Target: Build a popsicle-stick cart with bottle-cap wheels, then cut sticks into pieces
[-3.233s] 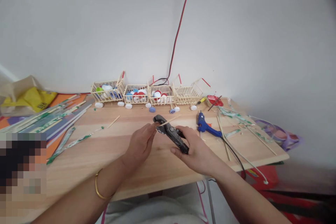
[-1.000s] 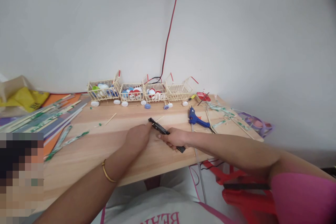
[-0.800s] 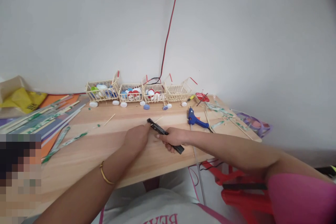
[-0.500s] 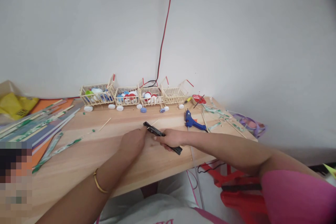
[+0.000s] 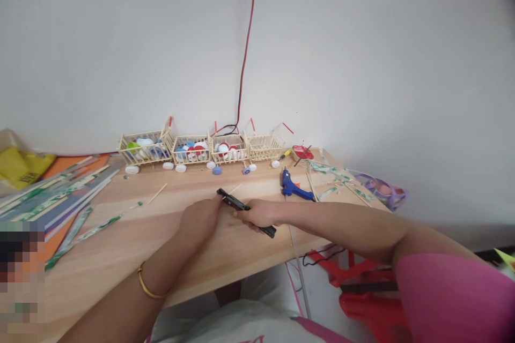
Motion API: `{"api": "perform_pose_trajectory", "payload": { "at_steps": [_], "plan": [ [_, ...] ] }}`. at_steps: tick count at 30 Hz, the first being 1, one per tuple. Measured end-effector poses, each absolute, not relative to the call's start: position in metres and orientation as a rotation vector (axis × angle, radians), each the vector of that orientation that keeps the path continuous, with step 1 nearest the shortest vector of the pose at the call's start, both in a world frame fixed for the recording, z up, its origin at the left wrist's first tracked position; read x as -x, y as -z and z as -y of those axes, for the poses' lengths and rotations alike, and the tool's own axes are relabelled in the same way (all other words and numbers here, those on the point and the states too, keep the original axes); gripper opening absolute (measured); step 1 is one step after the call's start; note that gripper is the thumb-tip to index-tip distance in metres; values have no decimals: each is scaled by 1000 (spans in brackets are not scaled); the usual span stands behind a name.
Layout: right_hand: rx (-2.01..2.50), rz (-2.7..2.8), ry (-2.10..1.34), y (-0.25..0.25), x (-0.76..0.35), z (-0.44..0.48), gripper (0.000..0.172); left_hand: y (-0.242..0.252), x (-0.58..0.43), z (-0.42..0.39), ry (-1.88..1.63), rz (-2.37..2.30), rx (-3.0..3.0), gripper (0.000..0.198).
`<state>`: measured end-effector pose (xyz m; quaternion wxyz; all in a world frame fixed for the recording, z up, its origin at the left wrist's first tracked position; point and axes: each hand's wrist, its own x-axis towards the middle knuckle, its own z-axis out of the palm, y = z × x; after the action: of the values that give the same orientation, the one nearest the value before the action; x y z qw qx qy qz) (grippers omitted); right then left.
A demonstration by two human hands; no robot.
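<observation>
My right hand (image 5: 259, 213) is wrapped round a long black hand tool (image 5: 233, 202), held slantwise just over the wooden table. Its exact kind is not clear from here. At the tool's far end, a thin wooden stick (image 5: 235, 189) crosses its head and points away from me. My left hand (image 5: 201, 220) is closed by that same end, fingertips pinched where the stick's near end is; the fingers partly hide the grip. Beyond both hands stand small shopping carts (image 5: 229, 149) built from sticks, several of them in a row, some with bottle caps inside.
A blue glue gun (image 5: 295, 187) lies right of my hands, near a red dish (image 5: 302, 152) and a yellow knife (image 5: 286, 154). Wrappers and sticks (image 5: 333, 174) litter the right end. Packaged sticks (image 5: 60, 187) are piled left, and a loose stick (image 5: 157, 193) lies alone. A red stool (image 5: 370, 300) stands below.
The view has shifted slightly, so everything sits a little further left. Both hands keep their places around the black tool and the stick.
</observation>
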<state>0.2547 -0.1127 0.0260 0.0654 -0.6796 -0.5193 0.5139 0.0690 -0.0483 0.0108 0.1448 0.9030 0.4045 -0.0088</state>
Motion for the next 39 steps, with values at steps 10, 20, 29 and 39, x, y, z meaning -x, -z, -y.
{"api": "perform_pose_trajectory", "payload": {
  "at_steps": [10, 20, 29, 39],
  "plan": [
    [2085, 1658, -1576, -35, -260, 108, 47, -8, -66, 41, -43, -1226, -2557, 37],
    [2320, 2115, -259, -52, -284, 109, 84, -7, -67, 17, -961, -969, -1442, 25],
    [2117, 2269, -82, -27, -297, 102, 94, -1, -74, 23, -950, -779, -1001, 30],
    [2018, 2373, -246, -28, -320, 95, 107, 1, -75, 24, -914, -871, -1047, 36]
  ]
}}
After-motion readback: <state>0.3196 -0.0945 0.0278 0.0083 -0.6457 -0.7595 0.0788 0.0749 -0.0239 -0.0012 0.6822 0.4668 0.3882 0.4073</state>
